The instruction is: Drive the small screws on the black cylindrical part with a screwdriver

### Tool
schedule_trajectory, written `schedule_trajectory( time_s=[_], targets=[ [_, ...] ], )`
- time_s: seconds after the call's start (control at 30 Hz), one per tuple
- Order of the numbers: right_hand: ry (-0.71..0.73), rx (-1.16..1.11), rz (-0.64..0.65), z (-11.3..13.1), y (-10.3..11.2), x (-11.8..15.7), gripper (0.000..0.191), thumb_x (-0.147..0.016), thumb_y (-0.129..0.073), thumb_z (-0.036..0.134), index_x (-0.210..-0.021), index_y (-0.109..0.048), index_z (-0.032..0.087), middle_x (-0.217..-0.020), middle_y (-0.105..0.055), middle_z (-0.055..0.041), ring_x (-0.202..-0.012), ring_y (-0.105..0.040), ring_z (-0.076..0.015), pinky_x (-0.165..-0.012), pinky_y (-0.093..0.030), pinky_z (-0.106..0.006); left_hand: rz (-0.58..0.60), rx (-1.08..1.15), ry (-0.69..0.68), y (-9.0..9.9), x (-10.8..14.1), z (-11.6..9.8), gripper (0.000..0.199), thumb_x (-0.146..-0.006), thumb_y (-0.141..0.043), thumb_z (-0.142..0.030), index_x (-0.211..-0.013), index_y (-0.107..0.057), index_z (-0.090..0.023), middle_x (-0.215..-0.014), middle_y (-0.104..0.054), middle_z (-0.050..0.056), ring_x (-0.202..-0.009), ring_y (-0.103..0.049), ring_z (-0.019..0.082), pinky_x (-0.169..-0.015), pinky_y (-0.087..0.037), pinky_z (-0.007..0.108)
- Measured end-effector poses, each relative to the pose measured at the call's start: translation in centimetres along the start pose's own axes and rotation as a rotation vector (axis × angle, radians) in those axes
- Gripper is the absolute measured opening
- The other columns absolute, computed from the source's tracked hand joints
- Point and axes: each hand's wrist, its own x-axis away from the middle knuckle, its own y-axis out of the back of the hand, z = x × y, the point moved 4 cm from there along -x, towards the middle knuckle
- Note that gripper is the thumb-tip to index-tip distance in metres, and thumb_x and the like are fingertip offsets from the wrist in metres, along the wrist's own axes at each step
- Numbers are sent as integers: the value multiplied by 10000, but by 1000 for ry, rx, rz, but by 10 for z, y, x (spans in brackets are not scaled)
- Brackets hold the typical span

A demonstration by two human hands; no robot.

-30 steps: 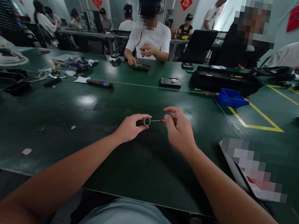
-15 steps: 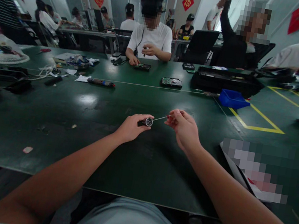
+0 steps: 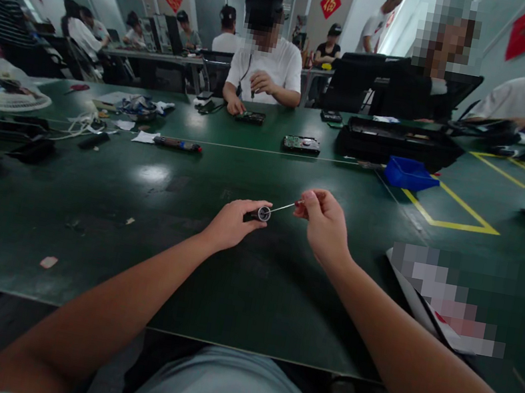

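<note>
My left hand (image 3: 233, 224) is closed around a small dark cylinder (image 3: 263, 214) with a pale ring at its end, which faces me and to the right. Pinched in the fingers of my right hand (image 3: 323, 218) is a screwdriver (image 3: 284, 207) with a thin metal shaft; its handle is mostly hidden by the fingers. The shaft slants down to the left, and its tip meets the ringed end of the cylinder. Whether the tip sits inside the opening or only against it, I cannot tell. Both hands are above the green table (image 3: 233, 306).
Flat papers (image 3: 441, 306), partly blurred out, lie by my right forearm. Farther off are a hard drive (image 3: 301, 144), a blue bin (image 3: 409, 174), a long black tray (image 3: 398, 142) and a dark pen-like tool (image 3: 177, 145). Across the table a person (image 3: 266, 68) works on another drive.
The fingers of my right hand have shifted their grip on the handle, with the hand slightly higher. My left hand and the cylinder have barely moved. A raised arm at the back right has come down.
</note>
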Motion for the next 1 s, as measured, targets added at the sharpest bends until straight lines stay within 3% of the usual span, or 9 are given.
schedule_trajectory(
  time_s=[0.27,0.57,0.8,1.0],
  targets=[
    [30,29,-21,0,2,0,210,-939,-556,419,-926,-597,213,-785,-659,-12,-690,-624,-148,-694,-519,-335,-28,-29,22,0,-1,2,453,-857,-707,-229,-1303,-636,-268,-1298,-665,48,-1212,-590,254,-1075,-418,447],
    [-38,-11,0,-1,-1,-1,237,-907,-588,446,-899,-604,210,-775,-672,-20,-671,-630,-147,-665,-525,-321,-51,-16,42,3,-1,0,406,-842,-720,-225,-1244,-664,-248,-1235,-693,47,-1149,-616,242,-1043,-444,431],
    [26,316,-38,19,7,3,370,-855,-659,527,-685,-590,206,-595,-635,-6,-542,-562,-142,-567,-423,-303,-52,17,25,2,0,2,424,-844,-726,-244,-1264,-664,-251,-1269,-685,39,-1192,-610,241,-1086,-420,434],
    [165,305,89,26,0,9,159,-916,-581,360,-901,-632,210,-763,-681,-20,-685,-627,-166,-636,-454,-312,-49,23,31,1,-1,9,430,-840,-732,-240,-1265,-670,-261,-1274,-685,38,-1204,-611,240,-1107,-411,437]
  ],
)
